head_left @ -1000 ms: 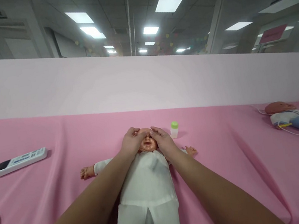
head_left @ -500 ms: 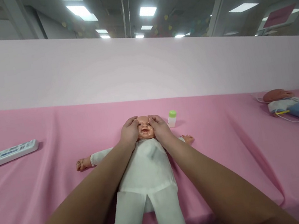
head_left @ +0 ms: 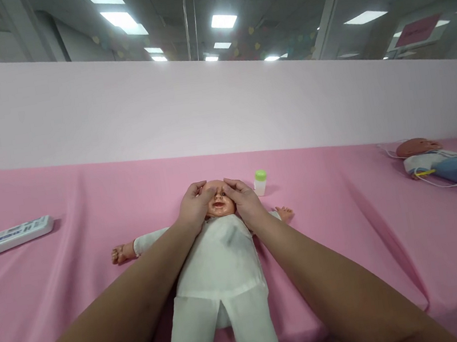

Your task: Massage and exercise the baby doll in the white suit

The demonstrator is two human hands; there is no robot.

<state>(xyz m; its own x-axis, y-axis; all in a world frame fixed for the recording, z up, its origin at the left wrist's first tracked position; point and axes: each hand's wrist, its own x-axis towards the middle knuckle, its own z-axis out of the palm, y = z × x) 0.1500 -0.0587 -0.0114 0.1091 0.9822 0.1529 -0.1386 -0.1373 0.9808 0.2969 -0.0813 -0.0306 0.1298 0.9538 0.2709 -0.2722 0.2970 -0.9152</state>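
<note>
A baby doll (head_left: pixel 219 265) in a white suit lies on its back on the pink cloth (head_left: pixel 340 217), head away from me and arms spread. My left hand (head_left: pixel 191 207) cups the left side of the doll's head, thumb over the forehead near the eye. My right hand (head_left: pixel 245 202) cups the right side, thumb also on the brow. The doll's mouth and nose show between my hands. A small white bottle with a green cap (head_left: pixel 260 182) stands just right of the head.
A white handheld device (head_left: pixel 7 238) lies at the far left. A second doll in blue clothes (head_left: pixel 449 168) with thin wires lies at the far right. A pale pink panel (head_left: pixel 218 109) rises behind the table.
My thumbs slid from the sides of the doll's face inward over its forehead and eyes. The camera view shifted slightly; the doll stayed in place.
</note>
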